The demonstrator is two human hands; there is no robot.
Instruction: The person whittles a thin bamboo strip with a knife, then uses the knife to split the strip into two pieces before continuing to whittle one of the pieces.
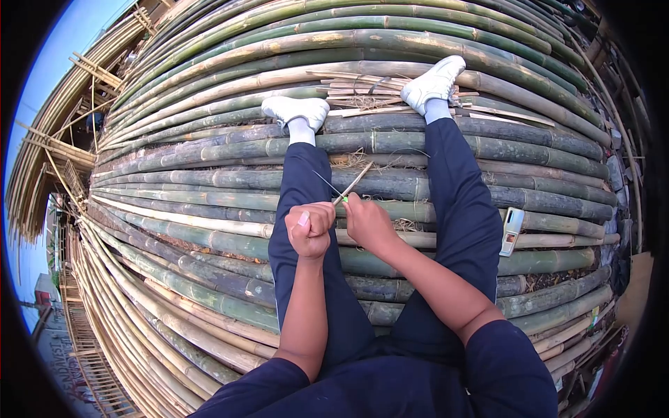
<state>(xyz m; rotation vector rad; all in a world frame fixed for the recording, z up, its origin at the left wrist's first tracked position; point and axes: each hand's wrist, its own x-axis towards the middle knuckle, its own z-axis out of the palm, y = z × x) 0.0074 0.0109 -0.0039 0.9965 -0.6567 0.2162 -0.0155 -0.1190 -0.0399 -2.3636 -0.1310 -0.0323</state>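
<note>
My left hand is closed around the lower end of a thin bamboo stick, which slants up and to the right between my shins. Close beside it, my right hand is closed on a knife with a bit of bright green handle showing. Its narrow grey blade points up and left, crossing the stick near my fingers. Most of the handle is hidden in my grip. Fine shavings lie on the poles just beyond the stick.
I sit on rows of bamboo poles, legs stretched out in white shoes. Split bamboo pieces lie between my feet. A phone rests beside my right knee. Stacked bamboo racks stand at the far left.
</note>
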